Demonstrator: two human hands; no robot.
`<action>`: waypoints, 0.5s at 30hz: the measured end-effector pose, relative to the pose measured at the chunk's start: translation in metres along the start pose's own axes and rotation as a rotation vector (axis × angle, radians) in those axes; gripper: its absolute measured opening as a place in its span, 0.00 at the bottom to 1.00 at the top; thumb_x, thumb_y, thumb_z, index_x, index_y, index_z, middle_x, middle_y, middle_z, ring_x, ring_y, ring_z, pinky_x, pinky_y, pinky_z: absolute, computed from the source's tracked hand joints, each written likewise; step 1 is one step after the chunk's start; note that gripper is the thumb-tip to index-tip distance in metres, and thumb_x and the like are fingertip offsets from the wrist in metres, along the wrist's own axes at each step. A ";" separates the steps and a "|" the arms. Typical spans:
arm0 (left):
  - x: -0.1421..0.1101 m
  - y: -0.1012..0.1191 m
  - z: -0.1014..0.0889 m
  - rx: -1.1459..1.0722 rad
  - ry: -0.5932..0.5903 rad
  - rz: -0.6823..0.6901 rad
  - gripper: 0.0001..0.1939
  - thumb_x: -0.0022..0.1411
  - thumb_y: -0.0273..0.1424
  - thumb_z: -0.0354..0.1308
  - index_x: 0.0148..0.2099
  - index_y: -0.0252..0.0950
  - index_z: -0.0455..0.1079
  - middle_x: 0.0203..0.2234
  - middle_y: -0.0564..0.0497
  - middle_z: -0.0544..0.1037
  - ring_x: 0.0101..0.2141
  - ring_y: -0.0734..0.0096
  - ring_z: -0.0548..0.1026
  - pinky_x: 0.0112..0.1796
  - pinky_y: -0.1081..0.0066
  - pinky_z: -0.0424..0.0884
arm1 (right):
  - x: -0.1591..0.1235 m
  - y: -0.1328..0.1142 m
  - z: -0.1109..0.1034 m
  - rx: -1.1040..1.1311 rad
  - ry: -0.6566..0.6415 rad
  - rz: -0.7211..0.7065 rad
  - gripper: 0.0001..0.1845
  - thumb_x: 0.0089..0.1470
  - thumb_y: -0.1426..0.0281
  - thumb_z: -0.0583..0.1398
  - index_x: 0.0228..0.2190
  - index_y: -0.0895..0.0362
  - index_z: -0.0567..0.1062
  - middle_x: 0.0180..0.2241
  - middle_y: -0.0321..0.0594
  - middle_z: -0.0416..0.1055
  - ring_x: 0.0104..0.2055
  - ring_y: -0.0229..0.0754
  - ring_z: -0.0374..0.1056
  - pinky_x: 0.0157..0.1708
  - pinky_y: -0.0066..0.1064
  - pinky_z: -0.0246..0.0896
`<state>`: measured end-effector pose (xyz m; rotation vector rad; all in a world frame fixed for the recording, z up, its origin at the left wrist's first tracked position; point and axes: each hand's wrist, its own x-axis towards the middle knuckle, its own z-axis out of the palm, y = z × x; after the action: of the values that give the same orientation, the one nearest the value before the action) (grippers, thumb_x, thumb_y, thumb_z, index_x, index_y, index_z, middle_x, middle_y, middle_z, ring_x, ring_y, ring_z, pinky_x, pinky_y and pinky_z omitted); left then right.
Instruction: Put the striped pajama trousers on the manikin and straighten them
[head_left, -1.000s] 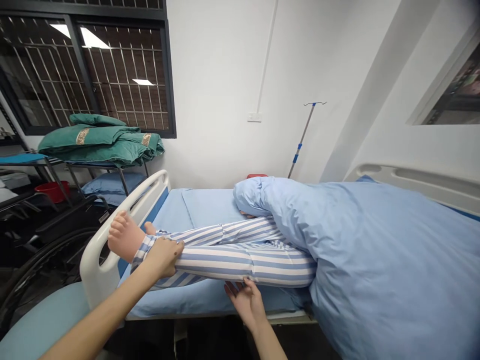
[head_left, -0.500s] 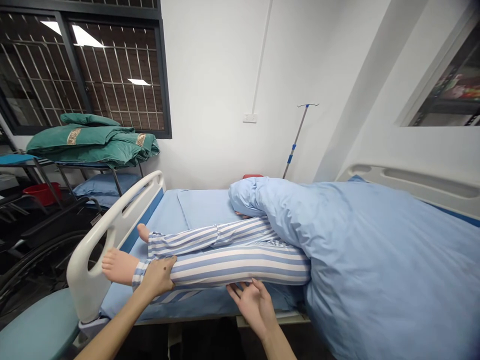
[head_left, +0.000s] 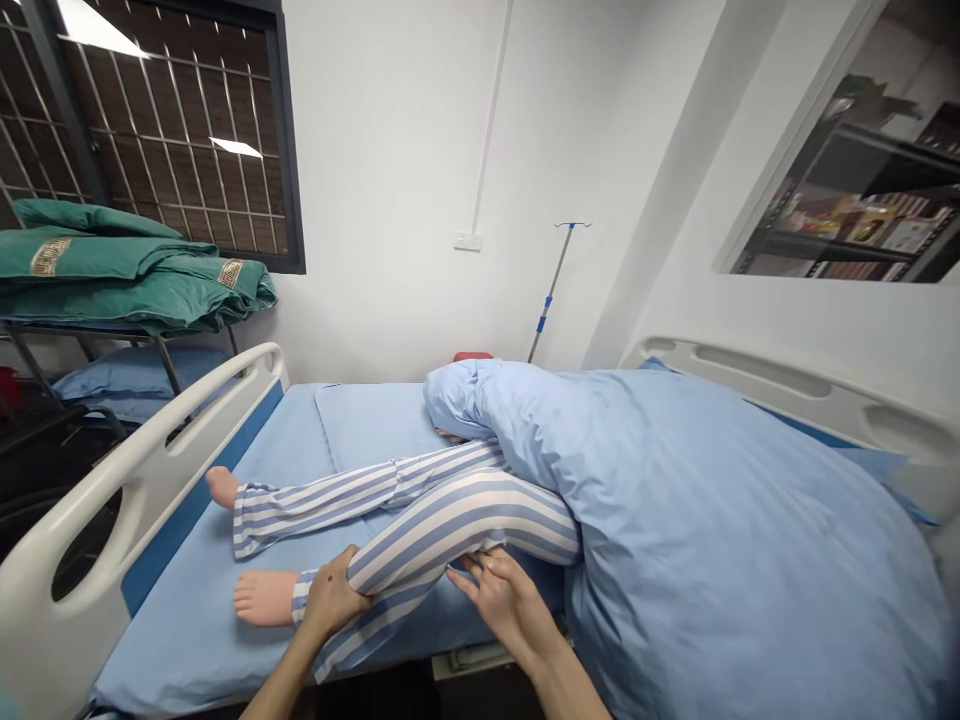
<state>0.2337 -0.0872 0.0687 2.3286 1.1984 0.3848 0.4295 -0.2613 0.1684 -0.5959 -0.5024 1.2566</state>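
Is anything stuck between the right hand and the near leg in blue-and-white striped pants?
No, nothing that I see: the right hand touches the near striped leg under its bent knee. The puffy light-blue cloth quilt lies beyond, over the thigh.

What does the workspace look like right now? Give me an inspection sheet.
Surface: light blue bedsheet, lightly creased.
Job's things: near manikin leg in striped trousers, bent at the knee; far leg nearly straight; blue quilt over the upper thighs.
Clutter: folded green bedding piled beyond the footboard.
Hands: left grasps the near lower leg above the ankle; right, fingers part-curled, is under the knee.
Cables: no loose ones seen; trunking runs down to a wall socket.
Surroundings: IV pole behind the bed, barred window at left.
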 end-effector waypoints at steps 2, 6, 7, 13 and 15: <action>0.001 -0.001 -0.002 -0.001 -0.005 0.009 0.17 0.40 0.31 0.57 0.37 0.41 0.60 0.30 0.56 0.73 0.33 0.67 0.71 0.29 0.75 0.55 | 0.001 0.003 -0.002 -0.014 0.001 -0.014 0.07 0.45 0.71 0.60 0.32 0.53 0.73 0.41 0.38 0.69 0.53 0.46 0.57 0.53 0.46 0.50; 0.000 0.001 -0.013 0.047 -0.053 -0.001 0.18 0.41 0.30 0.56 0.38 0.41 0.61 0.31 0.56 0.73 0.34 0.66 0.71 0.30 0.75 0.56 | 0.001 0.006 -0.003 -0.003 0.026 -0.013 0.07 0.45 0.71 0.60 0.31 0.53 0.73 0.41 0.39 0.69 0.52 0.46 0.58 0.53 0.46 0.50; -0.001 0.001 -0.018 0.067 -0.062 -0.004 0.18 0.41 0.30 0.56 0.39 0.42 0.61 0.31 0.56 0.74 0.35 0.66 0.71 0.30 0.75 0.56 | 0.001 0.006 -0.002 0.009 0.036 -0.012 0.06 0.44 0.71 0.61 0.30 0.53 0.72 0.40 0.38 0.70 0.51 0.46 0.59 0.53 0.46 0.50; -0.002 -0.005 -0.067 0.244 -0.033 0.049 0.19 0.40 0.31 0.56 0.40 0.42 0.63 0.35 0.54 0.75 0.38 0.61 0.72 0.34 0.73 0.60 | 0.000 0.020 0.001 0.105 0.086 -0.003 0.04 0.42 0.72 0.62 0.24 0.55 0.71 0.37 0.37 0.70 0.47 0.46 0.61 0.52 0.48 0.51; -0.003 -0.006 -0.094 0.319 -0.017 0.081 0.23 0.39 0.31 0.57 0.42 0.42 0.64 0.39 0.51 0.75 0.41 0.58 0.71 0.37 0.71 0.61 | 0.000 0.028 0.003 0.161 0.089 0.012 0.04 0.41 0.72 0.63 0.23 0.55 0.71 0.36 0.36 0.70 0.47 0.47 0.62 0.52 0.49 0.51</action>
<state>0.1853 -0.0586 0.1449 2.6517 1.2347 0.2123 0.4073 -0.2552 0.1521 -0.5166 -0.3207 1.2625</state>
